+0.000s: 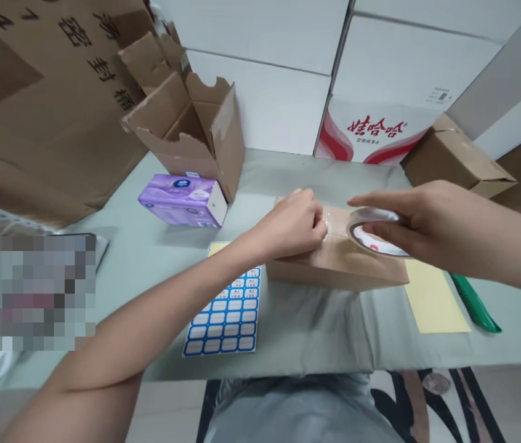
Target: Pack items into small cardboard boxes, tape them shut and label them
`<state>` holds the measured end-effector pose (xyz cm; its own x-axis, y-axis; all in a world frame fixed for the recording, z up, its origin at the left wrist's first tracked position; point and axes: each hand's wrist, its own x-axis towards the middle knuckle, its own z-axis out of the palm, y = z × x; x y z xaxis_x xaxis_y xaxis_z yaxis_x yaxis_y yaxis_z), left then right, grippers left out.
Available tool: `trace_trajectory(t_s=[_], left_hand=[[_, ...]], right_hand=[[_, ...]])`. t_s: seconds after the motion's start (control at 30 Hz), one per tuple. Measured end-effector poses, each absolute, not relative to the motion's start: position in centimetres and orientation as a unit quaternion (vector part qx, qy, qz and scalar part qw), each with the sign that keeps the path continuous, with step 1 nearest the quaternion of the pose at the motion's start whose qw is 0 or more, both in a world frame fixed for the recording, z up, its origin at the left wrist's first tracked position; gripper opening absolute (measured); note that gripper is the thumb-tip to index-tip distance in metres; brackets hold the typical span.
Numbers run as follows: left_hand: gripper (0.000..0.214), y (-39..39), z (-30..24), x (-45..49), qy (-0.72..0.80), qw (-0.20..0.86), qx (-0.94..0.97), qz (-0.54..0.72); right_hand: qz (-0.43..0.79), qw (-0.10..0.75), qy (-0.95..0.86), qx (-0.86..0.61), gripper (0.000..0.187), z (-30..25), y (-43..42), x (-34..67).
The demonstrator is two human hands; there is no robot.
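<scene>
Currently — left hand (286, 226) closed, pressing on carton (334, 271) top; right hand (411, 221) gripping tape roll (374, 231) resting on carton — near centre of table (316, 332).

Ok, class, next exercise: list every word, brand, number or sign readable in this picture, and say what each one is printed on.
"娃哈哈": red brand name, upside down, on the white carton
Line beneath it: too small to read
Barcode sticker: too small to read
Brown cardboard sheet: large black Chinese characters, too slanted to read surely
Blue-bordered label sheet: too small to read
Purple tissue pack: logo too small to read
</scene>
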<state>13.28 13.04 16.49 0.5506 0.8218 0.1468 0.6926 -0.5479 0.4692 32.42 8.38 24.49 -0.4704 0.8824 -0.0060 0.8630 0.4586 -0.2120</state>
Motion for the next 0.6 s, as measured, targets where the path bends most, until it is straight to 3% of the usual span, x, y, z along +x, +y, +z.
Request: trace_trajectory(t_s=[0.1, 0.37, 0.5, 0.6], left_hand=[[0.020, 13.3, 16.7, 13.3, 0.435, 0.180, 0.869, 0.154], [0.023, 13.5, 18.5, 14.1, 0.465, 0.159, 0.868, 0.063], [0.020, 13.2, 18.5, 14.3, 0.477, 0.154, 0.863, 0.056], [0.007, 13.3, 18.4, 14.1, 0.470, 0.148, 0.868, 0.061]], right_hand=[[0.107, -0.019, -0.826, -0.554, 0.032, 25.0, 9.1, 32.4], [0.054, -0.105, -0.805, -0.582, 0.005, 24.7, 10.2, 29.9], [0.021, -0.148, -0.802, -0.578, 0.015, 25.2, 9.9, 28.0], [0.014, -0.190, -0.790, -0.583, 0.017, 25.3, 10.0, 27.0]])
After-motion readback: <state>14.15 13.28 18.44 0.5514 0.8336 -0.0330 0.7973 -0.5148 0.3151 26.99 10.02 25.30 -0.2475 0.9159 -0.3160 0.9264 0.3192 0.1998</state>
